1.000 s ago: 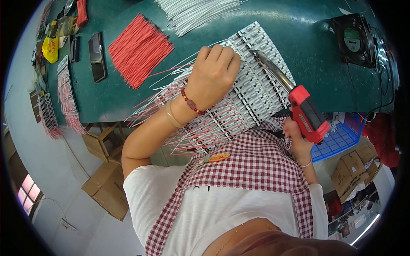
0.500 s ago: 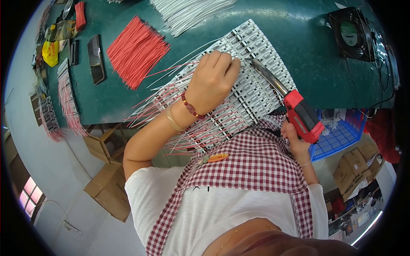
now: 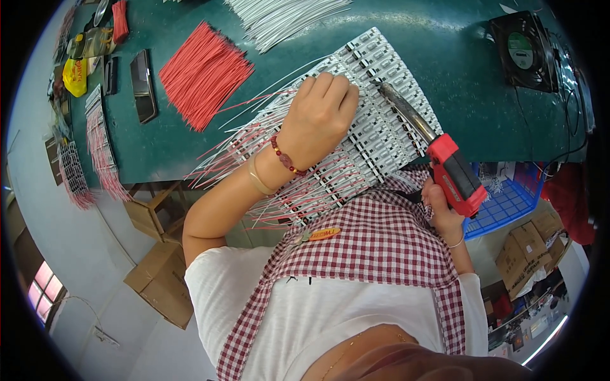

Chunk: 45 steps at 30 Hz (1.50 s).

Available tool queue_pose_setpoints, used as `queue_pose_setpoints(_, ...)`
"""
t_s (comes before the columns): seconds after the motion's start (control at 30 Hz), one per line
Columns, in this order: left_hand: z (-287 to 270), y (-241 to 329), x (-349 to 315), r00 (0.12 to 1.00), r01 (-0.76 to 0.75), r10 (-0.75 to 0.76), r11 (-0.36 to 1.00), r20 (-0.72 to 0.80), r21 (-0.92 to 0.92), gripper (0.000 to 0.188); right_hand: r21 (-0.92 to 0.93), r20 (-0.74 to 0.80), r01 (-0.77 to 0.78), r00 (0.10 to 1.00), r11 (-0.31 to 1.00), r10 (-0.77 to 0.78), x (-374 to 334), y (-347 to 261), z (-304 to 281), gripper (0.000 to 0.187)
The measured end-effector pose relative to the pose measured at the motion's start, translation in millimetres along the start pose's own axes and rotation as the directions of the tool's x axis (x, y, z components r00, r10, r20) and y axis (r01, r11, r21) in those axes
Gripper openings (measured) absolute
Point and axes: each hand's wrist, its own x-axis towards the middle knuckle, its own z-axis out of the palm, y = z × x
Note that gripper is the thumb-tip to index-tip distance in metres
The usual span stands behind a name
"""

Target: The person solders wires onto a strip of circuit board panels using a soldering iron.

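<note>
My left hand (image 3: 323, 109) is closed in a pinch above the panel of white circuit boards (image 3: 387, 70). A red wire (image 3: 257, 100) runs into its curled fingers; the pinched end is hidden under them. Around the grip of a red and black soldering gun (image 3: 459, 176) my right hand (image 3: 443, 206) is closed. The gun's metal tip points up and left over the boards, a little to the right of my left fingers. Many white and red wires stick out from the panel's left side. The panel lies tilted at the table's near edge, against the checked apron.
On the green table (image 3: 454, 63) lie a bundle of red wires (image 3: 204, 76), a pile of white wires (image 3: 286, 16) and a phone (image 3: 143, 86). A black fan (image 3: 522, 51) stands at the right. Wired panels (image 3: 103, 140) rest at the left edge. Below right is a blue basket (image 3: 502, 206).
The soldering gun and my right hand have shifted slightly right, taking the tip away from my left fingers. My left hand has barely moved and stays pinched.
</note>
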Motion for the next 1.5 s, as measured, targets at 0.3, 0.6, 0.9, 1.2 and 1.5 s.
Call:
queue_pose_setpoints(0.3,-0.7,-0.3,-0.2,1.0,-0.014,0.015,0.999,-0.025,0.039,0.021,0.157,0.039,-0.045,0.998,0.987,0.039,-7.2,1.2,-4.3,0.033)
queue_pose_setpoints(0.6,2.3,2.0,-2.1,0.999,0.022,-0.022,1.0,-0.027,0.022,0.022,0.12,0.054,-0.071,0.996,0.99,0.065,-0.6,-0.6,3.0,0.031)
queue_pose_setpoints(0.9,3.0,2.2,-0.5,0.998,-0.003,0.003,1.0,-0.056,0.011,0.019,-0.111,0.036,0.063,0.998,0.992,-0.059,4.9,14.2,2.9,0.019)
queue_pose_setpoints(1.2,5.7,1.7,-0.7,0.999,-0.002,0.003,1.0,-0.053,0.025,0.017,0.032,-0.037,0.018,0.999,0.999,-0.017,2.9,1.7,3.7,0.029)
queue_pose_setpoints(1.5,-4.9,5.6,1.9,0.999,-0.004,0.006,0.999,-0.049,0.035,0.02,0.068,-0.01,0.028,1.0,0.997,-0.027,-2.4,0.2,-2.9,0.033)
